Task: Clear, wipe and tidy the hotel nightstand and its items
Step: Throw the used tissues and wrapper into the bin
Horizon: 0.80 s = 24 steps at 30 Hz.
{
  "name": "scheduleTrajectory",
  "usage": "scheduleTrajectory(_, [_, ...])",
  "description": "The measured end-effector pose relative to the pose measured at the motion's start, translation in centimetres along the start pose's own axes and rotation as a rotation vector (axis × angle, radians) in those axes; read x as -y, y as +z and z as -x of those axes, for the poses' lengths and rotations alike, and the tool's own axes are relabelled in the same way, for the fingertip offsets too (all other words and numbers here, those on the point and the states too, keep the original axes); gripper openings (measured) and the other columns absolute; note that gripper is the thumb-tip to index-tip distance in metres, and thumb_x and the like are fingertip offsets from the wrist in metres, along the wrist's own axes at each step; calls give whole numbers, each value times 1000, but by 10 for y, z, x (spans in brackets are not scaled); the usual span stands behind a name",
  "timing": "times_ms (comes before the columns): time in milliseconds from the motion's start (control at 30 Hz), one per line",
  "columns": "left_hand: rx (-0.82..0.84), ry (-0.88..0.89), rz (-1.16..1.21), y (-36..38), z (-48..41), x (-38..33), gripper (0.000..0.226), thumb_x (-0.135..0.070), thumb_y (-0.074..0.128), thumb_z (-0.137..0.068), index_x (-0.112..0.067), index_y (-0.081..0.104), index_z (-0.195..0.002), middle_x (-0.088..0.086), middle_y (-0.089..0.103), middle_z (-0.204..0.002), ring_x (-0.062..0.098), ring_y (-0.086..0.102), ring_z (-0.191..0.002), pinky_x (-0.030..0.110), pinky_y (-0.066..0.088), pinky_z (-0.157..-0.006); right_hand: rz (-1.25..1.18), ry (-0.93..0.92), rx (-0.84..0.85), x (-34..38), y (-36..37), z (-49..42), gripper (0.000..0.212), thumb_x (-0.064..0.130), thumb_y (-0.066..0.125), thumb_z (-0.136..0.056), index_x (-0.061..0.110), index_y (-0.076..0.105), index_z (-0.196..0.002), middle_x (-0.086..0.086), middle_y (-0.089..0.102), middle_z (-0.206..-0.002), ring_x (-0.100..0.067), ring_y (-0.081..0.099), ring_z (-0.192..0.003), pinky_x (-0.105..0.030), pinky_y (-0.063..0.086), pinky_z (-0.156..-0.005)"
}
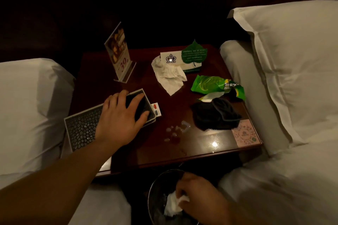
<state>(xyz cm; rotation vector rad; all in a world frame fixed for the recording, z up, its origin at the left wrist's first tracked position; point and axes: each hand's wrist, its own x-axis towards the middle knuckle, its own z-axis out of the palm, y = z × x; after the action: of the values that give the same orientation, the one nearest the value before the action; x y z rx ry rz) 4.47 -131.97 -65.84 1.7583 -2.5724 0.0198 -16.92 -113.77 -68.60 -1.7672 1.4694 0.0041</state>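
Nightstand (pixel 182 150) between two white beds (pixel 27 106), cluttered

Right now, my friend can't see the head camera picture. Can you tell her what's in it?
A person's right hand holds a white tissue over a bin in front of a dark nightstand. The left hand rests on a patterned tray there, near a crumpled napkin, a green wrapper and a black cloth.
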Motion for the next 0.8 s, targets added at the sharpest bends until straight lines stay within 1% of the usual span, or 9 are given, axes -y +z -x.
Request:
scheduleTrajectory(100, [-5,1,0,1,0,0,65,-61,25,-97,-23,41,-147,22,46,-140,40,46,-125,56,36,-109,32,30,61,-12,23,-3,41,18,62,-86,25,60,-126,2,48,-138,-14,44,-129,-18,32,-107])
scheduleTrajectory(167, [-7,3,5,2,-1,0,65,-60,25,-97,-22,41,-146,22,46,-139,41,47,-124,56,36,-109,13,40,5,-10,21,0,42,21,62,-86,31,59,-127,5,52,-134,-12,51,-122,-17,37,-102])
scheduleTrajectory(267, [-6,0,-2,3,-1,0,64,-60,26,-97,-23,40,-147,22,45,-139,41,47,-124,56,36,-108,-107,52,-207,1,-15,8,31,24,62,-86,33,65,-116,18,59,-104,4,57,-88,-12,44,-81])
scheduleTrajectory(333, [-6,2,-6,2,0,1,64,-61,26,-97,-23,40,-147,21,45,-139,40,46,-124,56,36,-109,-176,50,-395,8,-54,11,23,23,63,-87,36,66,-105,21,60,-87,4,58,-79,-11,46,-72])
scheduleTrajectory(467, [2,-2,3,1,0,1,64,-61,26,-97,-23,40,-147,21,46,-139,40,47,-125,56,37,-109,-131,36,-802,5,-147,-7,18,17,66,-86,27,70,-100,17,63,-79,3,60,-67,-12,45,-61])
scheduleTrajectory(533, [12,-4,13,1,-1,0,64,-61,26,-96,-24,41,-147,21,46,-140,40,46,-125,56,36,-109,-57,84,-918,-6,-187,-24,19,14,64,-86,20,71,-103,9,64,-81,-2,59,-67,-11,42,-61])
scheduleTrajectory(633, [20,-6,8,-1,-1,0,65,-61,26,-96,-23,41,-147,21,46,-140,40,46,-126,56,36,-109,174,179,-897,-30,-223,-51,32,19,63,-85,16,66,-117,-7,64,-107,-23,59,-96,-30,48,-77])
scheduleTrajectory(733, [24,-9,1,-1,0,-1,65,-61,25,-96,-24,41,-147,20,46,-141,40,45,-127,55,35,-110,425,370,-677,-54,-234,-75,59,46,59,-86,24,45,-139,-14,51,-132,-37,44,-121,-45,42,-92])
scheduleTrajectory(800, [24,-11,5,-1,0,0,66,-61,25,-96,-23,42,-147,20,46,-141,40,45,-127,55,35,-110,438,477,-528,-66,-236,-87,71,59,56,-84,30,32,-145,-13,45,-140,-40,41,-125,-50,39,-97])
